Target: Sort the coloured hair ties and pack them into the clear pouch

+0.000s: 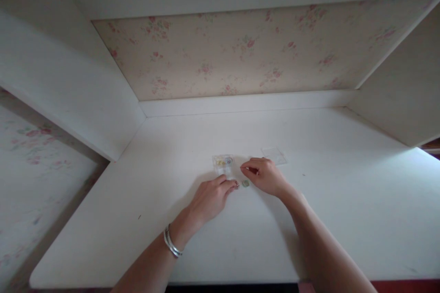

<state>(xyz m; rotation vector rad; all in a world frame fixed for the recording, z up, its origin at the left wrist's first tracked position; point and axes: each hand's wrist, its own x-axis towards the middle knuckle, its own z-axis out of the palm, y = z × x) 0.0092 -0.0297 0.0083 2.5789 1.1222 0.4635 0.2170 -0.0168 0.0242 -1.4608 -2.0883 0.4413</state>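
A small clear plastic box [217,169] sits on the white desk, with yellowish and grey bits in its far part. My left hand [209,197] is just in front of it, fingers curled together. Its fingertips rest at a tiny reddish-and-pale piece [237,185], too small to name. Right of that lies a small round greenish piece [245,183], touched by neither hand. My right hand [268,176] hovers to the right of the box, thumb and forefinger pinched together. What is between those fingertips, if anything, cannot be made out.
A flat clear plastic lid [277,155] lies behind my right hand. A small dark sliver [139,217] is on the desk [192,137] at left. White side panels [92,87] and a flowered back wall [220,59] enclose the desk.
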